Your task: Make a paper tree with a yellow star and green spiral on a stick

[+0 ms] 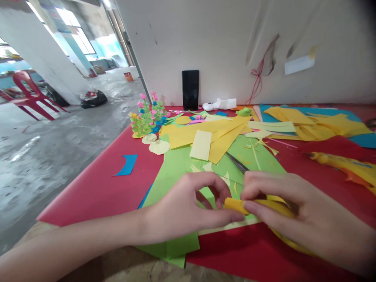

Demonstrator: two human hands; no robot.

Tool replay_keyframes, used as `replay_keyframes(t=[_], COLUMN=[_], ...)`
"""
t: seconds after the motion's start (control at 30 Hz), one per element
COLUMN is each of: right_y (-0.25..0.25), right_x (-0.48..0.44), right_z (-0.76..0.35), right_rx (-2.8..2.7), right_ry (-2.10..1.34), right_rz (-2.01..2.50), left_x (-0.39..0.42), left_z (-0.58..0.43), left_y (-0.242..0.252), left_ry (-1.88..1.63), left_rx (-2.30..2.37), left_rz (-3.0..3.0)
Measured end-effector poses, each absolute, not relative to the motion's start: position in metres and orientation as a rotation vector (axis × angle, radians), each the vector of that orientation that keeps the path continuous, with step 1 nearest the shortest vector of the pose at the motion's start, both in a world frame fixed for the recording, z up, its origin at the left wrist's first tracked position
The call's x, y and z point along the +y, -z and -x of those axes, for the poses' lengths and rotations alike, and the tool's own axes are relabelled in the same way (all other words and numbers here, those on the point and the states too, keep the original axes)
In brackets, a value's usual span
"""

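My left hand (188,205) and my right hand (296,211) meet over a green paper sheet (176,164) near the table's front edge. Both pinch a small roll of yellow-orange paper (235,205), the left at its left end, the right wrapped over the rest. A yellow paper strip (289,241) trails from the roll under my right hand. Dark scissors (237,163) lie just behind my hands, partly hidden by my right fingers.
Red paper (96,188) covers the table. Yellow, pale yellow and blue sheets (293,121) pile up behind. Small paper trees (148,113), a black phone (190,89) leaning on the wall, a blue scrap (127,165) and a red chair (28,94) on the left floor.
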State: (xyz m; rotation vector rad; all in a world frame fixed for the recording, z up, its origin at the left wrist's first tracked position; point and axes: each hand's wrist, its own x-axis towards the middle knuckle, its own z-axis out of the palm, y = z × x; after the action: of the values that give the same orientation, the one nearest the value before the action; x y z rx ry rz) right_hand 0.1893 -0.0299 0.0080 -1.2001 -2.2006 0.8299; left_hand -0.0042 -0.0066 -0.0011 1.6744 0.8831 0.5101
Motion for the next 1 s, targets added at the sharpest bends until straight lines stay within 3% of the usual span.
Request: replay_keyframes(t=[0.5,1.0], right_y=[-0.0072,-0.0047], right_x=[-0.0280,-0.0331], right_z=[-0.1920,-0.1910], right_rx=[-2.255,-2.261], right_ry=[-0.787,-0.752], right_rz=[1.165,1.165], left_x=[-0.0042,-0.0057], left_z=[0.0079,0.0049], left_y=[-0.0026,-0.0015], left_ry=[-0.394,-0.578], left_rx=[0.898,0.860], left_rz=[-1.454,-1.606])
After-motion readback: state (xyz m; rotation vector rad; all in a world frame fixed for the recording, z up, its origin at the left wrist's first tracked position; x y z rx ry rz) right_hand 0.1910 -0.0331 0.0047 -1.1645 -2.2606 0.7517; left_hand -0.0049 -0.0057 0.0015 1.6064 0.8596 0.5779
